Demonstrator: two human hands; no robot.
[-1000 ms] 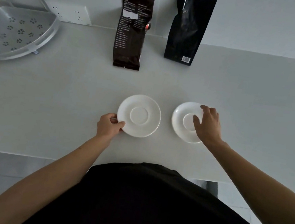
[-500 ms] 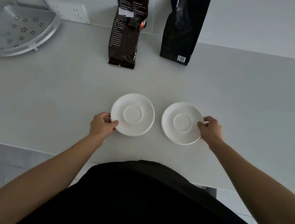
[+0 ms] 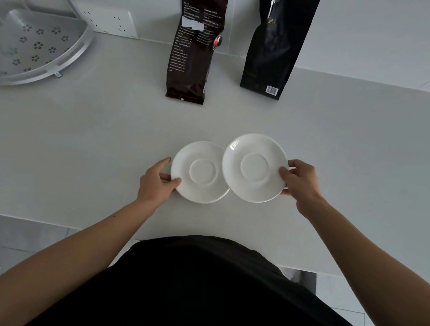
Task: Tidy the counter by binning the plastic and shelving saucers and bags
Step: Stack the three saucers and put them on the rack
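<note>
Near the surface's front edge, the right saucer (image 3: 255,167) is pinched by the right hand (image 3: 299,185) and overlapped onto the left saucer (image 3: 200,172), pinched by the left hand (image 3: 156,181), presumably for stacking.

My pale counter (image 3: 75,145) meets a white wall (image 3: 386,35). A double socket plate (image 3: 109,21) sits low on that wall. Beside it, at far left, a grey corner rack (image 3: 37,47) with flower-shaped holes stands over the counter.
</note>
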